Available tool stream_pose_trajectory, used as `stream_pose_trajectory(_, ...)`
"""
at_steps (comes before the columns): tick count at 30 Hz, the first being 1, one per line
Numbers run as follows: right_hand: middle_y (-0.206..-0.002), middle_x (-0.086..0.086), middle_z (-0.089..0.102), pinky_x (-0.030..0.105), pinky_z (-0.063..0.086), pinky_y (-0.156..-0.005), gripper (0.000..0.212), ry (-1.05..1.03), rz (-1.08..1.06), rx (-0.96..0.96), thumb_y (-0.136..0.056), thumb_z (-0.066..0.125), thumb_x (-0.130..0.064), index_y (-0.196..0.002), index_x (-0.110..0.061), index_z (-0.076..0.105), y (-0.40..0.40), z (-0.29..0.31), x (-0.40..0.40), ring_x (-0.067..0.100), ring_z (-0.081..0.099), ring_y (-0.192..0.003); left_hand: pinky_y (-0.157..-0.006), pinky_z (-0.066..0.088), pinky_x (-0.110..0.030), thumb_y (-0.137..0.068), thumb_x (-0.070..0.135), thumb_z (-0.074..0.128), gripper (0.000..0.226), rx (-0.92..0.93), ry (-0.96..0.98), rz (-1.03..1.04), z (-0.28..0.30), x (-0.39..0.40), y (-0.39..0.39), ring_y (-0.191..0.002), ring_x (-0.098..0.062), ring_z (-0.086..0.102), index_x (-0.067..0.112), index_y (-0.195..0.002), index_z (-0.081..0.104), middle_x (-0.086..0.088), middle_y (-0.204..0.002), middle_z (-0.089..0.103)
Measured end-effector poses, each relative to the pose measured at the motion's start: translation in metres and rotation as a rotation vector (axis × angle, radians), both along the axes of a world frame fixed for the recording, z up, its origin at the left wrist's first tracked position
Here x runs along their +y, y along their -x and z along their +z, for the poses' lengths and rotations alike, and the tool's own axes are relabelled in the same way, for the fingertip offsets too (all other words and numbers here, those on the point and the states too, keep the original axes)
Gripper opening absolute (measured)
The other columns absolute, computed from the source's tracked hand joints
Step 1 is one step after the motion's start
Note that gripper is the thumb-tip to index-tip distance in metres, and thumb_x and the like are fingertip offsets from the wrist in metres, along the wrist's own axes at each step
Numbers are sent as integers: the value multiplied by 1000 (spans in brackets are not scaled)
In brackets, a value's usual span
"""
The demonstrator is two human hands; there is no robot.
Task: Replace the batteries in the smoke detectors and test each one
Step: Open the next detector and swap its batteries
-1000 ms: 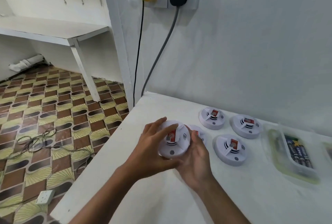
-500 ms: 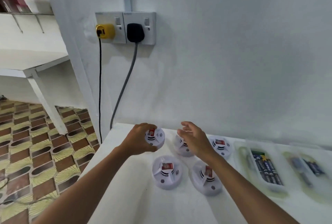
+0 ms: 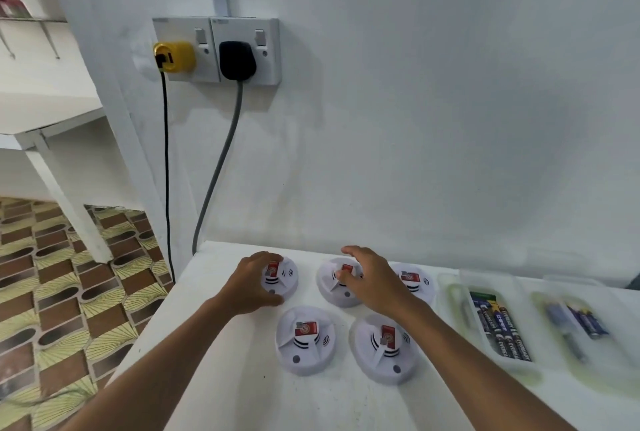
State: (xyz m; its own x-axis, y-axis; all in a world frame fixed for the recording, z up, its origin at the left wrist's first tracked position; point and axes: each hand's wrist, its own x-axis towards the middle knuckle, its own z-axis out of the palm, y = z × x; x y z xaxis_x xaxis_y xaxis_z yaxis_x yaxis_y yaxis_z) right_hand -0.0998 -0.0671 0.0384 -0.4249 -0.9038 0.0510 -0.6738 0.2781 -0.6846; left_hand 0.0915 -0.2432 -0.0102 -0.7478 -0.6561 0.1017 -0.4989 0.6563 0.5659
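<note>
- A second ago both hands were cradling one smoke detector; now the left hand (image 3: 254, 287) is gripping that far-left detector (image 3: 280, 277) on the white table (image 3: 214, 354), apparently setting it down.
- The right hand (image 3: 372, 283), fingers loosely spread and holding nothing, is hovering over the middle detector (image 3: 334, 287), likely next.
- Five detectors are clustering at lower centre; battery trays (image 3: 498, 333) are lying at lower right.
- The table edge is running just left of the left hand; the wall is standing close behind.

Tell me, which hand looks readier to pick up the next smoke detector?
Probably the right hand: it hovers open over the back middle detector, holding nothing. The left hand is curled round the back left detector, so it looks occupied.
</note>
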Motion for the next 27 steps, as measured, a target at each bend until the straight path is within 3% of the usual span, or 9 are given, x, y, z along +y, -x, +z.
stream_pose_trajectory(2,-145,0,45,28,38,-99,51,-3,-4,23,-93,58,-35,-140,-22,44,-1,-1,0,18,46,-128,-93,42,-23,-58,30,87,76,-43,-24,-5,0,-4,0,-115,-20,52,17,-126,53,0,-124,56)
stream_pose_trajectory(5,-144,-1,45,32,41,-101,51,-4,-36,71,-93,57,-36,-140,-20,44,-1,-2,3,18,48,-127,-113,29,-39,-64,43,84,92,-188,-21,-7,12,-2,8,-144,-32,22,26,-142,39,-11,-157,22)
stream_pose_trajectory(7,-145,-2,45,32,42,-101,52,5,-55,105,-93,57,-37,-140,-20,43,1,-1,7,18,49,-126,-117,20,-42,-71,45,80,91,-177,63,-43,24,6,24,-148,-30,10,28,-146,33,-11,-160,12)
stream_pose_trajectory(10,-146,-2,44,31,39,-103,55,26,-75,131,-92,59,-37,-141,-20,43,5,1,16,17,46,-130,-113,25,-37,-76,39,76,75,-93,99,-173,37,27,62,-144,-24,25,24,-142,42,-7,-152,36)
stream_pose_trajectory(13,-146,-3,45,28,35,-106,57,52,-86,116,-90,61,-36,-141,-20,43,12,3,29,15,43,-133,-97,40,-30,-74,35,77,62,-117,90,-308,35,47,100,-119,-24,53,18,-130,55,-4,-127,60)
stream_pose_trajectory(17,-147,-5,43,25,31,-111,58,65,-64,86,-90,62,-34,-143,-21,41,21,3,53,11,39,-135,-96,36,-27,-73,36,76,71,-291,125,-362,13,58,129,-117,-27,50,17,-135,49,-9,-124,56)
stream_pose_trajectory(20,-146,-5,44,19,30,-108,58,89,-58,65,-89,63,-32,-142,-20,42,26,1,65,9,40,-134,-100,38,-32,-69,41,78,77,-301,160,-351,4,55,134,-116,-28,51,20,-136,48,-8,-123,56)
stream_pose_trajectory(24,-144,-6,46,18,30,-106,54,139,-108,-8,-90,63,-27,-140,-20,44,25,1,72,10,41,-133,-96,41,-25,-66,31,85,74,-68,54,-327,25,60,123,-115,-21,55,18,-132,55,-3,-127,59)
stream_pose_trajectory(27,-139,-5,50,24,39,-105,50,243,-153,-123,-91,63,-21,-138,-19,46,14,5,71,12,46,-130,-87,46,-20,-61,31,82,76,212,-262,-188,56,76,101,-111,-19,58,28,-131,53,4,-124,59)
